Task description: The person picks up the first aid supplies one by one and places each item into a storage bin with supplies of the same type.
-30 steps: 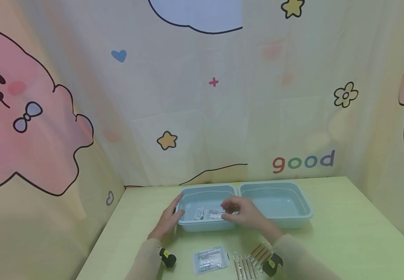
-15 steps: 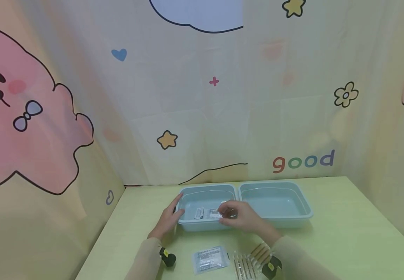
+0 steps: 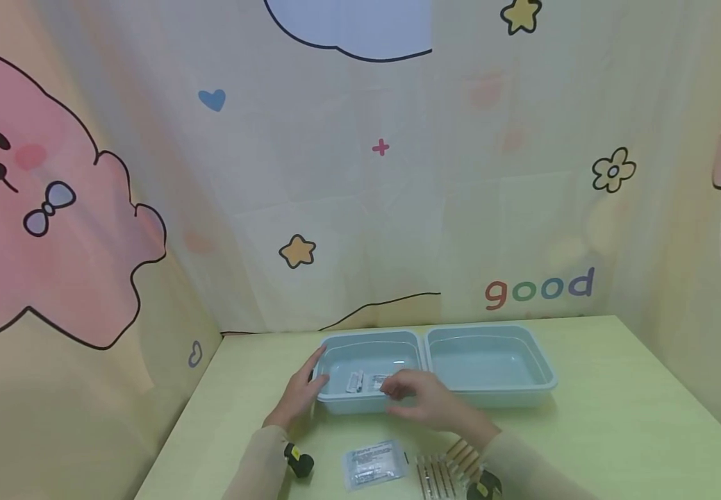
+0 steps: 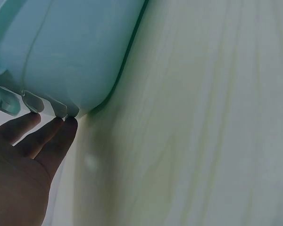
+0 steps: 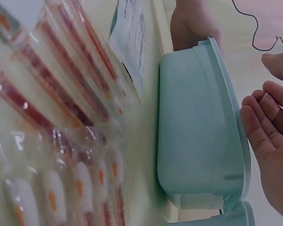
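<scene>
My left hand [image 3: 298,394] holds the left end of a light blue plastic basin [image 3: 369,403], thumb over the rim. In the left wrist view its fingertips meet the basin's outer side by the handle. Two small white printed packets, one [image 3: 355,381] left of the other [image 3: 378,381], lie inside near the front wall. Over that basin's front right rim hovers my right hand [image 3: 426,399], its fingers loosely bent and nothing between them. The right wrist view shows the same hand [image 5: 276,136] beside the rim, thumb apart from the fingers.
A second light blue basin [image 3: 492,397] adjoins on the right. Nearer the front lie a clear printed packet [image 3: 376,464] and sleeves of red-brown cotton swabs [image 3: 435,478] with white tips, partly below the right forearm. A printed curtain [image 3: 335,173] hangs behind the table.
My right hand has drawn back slightly toward the front and left, from above the inside of the left basin to its front rim. The left hand has stayed put.
</scene>
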`<state>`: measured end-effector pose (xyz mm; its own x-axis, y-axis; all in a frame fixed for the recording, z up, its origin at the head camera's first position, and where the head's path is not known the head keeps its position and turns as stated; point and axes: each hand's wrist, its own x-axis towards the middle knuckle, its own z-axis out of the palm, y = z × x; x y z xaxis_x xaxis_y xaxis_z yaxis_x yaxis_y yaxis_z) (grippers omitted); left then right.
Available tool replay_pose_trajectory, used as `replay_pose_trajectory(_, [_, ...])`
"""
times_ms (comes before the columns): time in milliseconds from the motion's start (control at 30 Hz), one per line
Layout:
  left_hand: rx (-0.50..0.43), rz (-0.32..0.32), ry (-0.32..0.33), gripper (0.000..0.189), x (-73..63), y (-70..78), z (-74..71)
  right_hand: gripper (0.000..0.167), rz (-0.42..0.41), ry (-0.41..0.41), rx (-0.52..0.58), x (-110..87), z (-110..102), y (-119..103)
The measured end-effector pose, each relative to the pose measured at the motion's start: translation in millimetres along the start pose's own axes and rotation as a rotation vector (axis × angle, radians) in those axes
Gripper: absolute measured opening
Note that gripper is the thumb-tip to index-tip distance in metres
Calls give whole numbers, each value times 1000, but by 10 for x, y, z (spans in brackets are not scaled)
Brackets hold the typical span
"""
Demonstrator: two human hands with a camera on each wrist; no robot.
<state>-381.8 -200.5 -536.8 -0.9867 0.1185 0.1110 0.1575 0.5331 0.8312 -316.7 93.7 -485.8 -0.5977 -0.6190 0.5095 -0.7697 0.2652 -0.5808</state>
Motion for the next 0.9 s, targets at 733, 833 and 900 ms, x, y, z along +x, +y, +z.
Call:
replay_pose_trajectory(733, [5,1,5,61,-22,23,2,35,58,-102,-76,-53,133,-11])
replay_pose_trajectory(833, [8,1,3,61,-21,27,-2,36,60,-112,-73,-48,147,-8])
replay_pose_trajectory(900, [4,3,2,61,-19,30,-5,36,62,-118,-76,-42,150,-8])
